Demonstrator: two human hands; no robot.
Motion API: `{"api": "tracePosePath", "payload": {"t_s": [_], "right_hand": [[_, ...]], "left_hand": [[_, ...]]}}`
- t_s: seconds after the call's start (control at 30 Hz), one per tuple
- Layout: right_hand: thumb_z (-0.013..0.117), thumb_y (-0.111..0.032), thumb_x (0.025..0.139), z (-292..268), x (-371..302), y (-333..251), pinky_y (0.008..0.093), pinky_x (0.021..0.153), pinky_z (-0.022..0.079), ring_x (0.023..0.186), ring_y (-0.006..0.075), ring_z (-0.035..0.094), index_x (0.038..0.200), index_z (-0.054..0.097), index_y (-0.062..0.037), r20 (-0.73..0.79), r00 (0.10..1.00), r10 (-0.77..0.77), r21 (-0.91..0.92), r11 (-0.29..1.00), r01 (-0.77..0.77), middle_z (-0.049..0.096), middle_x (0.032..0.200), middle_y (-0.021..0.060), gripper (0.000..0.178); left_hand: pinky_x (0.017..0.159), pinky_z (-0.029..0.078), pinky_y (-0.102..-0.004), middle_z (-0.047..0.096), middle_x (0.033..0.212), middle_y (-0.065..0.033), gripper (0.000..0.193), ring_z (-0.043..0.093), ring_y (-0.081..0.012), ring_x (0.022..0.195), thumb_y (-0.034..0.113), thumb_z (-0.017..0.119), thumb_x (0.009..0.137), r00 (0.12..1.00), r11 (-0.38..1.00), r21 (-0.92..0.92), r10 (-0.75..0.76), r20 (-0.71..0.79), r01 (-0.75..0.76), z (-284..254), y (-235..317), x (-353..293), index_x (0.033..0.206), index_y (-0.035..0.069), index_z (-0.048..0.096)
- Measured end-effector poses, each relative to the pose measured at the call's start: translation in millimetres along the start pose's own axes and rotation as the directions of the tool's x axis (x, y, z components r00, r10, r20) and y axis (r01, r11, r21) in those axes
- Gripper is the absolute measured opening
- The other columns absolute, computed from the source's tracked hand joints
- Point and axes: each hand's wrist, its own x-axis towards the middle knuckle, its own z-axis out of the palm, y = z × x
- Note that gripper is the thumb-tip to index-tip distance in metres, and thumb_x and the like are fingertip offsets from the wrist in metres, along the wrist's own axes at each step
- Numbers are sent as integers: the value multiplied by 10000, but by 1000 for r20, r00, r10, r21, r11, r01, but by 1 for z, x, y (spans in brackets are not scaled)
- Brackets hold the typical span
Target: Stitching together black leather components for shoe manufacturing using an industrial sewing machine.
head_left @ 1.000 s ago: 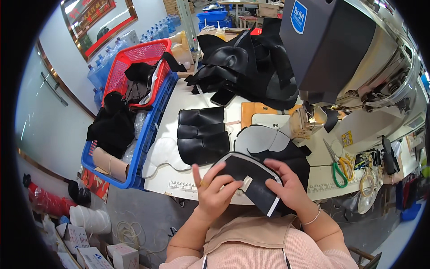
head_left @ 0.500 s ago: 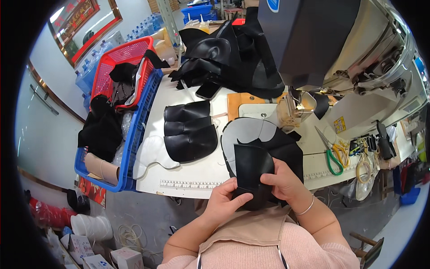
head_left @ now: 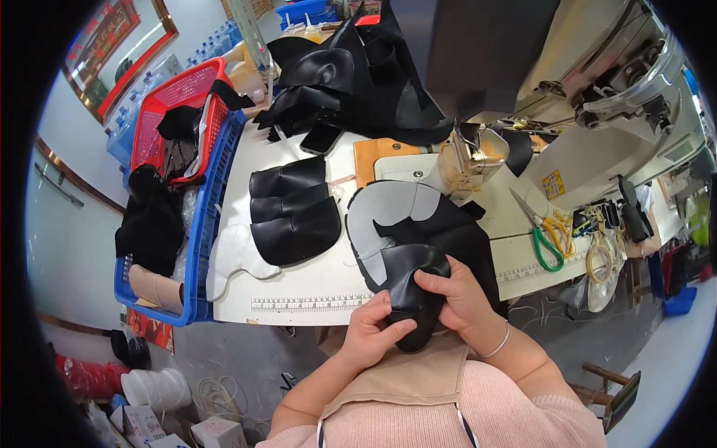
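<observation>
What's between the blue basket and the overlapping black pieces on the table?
In the head view, a flat white piece lies there, with bare tabletop beyond it.

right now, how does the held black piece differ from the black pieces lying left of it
The held piece is pinched by the left grip and right grip; the laid pieces rest on the table. The held piece appears alone; the laid pieces overlap, three in a row. Both look smooth, shiny black.
</observation>
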Motion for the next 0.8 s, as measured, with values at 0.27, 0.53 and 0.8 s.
{"api": "tracePosePath", "payload": {"t_s": [0.27,0.53,0.8], "right_hand": [[651,-12,777,-1,8,-1,279,777,490,840,142,598,1016,563,-4,8,1000,21,-24,999,-21,614,944,68,256],[694,55,676,6,3,-6,273,877,439,962,145,563,1148,472,30,123,992,-5,-304,952,43,580,1056,73,522],[718,34,675,-3,5,-8,252,873,423,972,116,533,1168,470,26,193,981,-19,-388,917,94,568,1064,52,551]], "left_hand": [[760,426,-234,543,965,-30,204,525,-107,867,7,637,777,999,999,26,-36,1,36,-1,0,4,980,-12,620],[869,397,-245,544,1048,-33,244,504,-114,972,-18,602,808,974,993,-88,63,-216,-84,10,4,5,1052,-25,584],[857,407,-253,557,1047,-30,217,519,-107,947,9,578,829,976,902,-427,-144,-164,62,5,-2,4,1045,-6,582]]}}
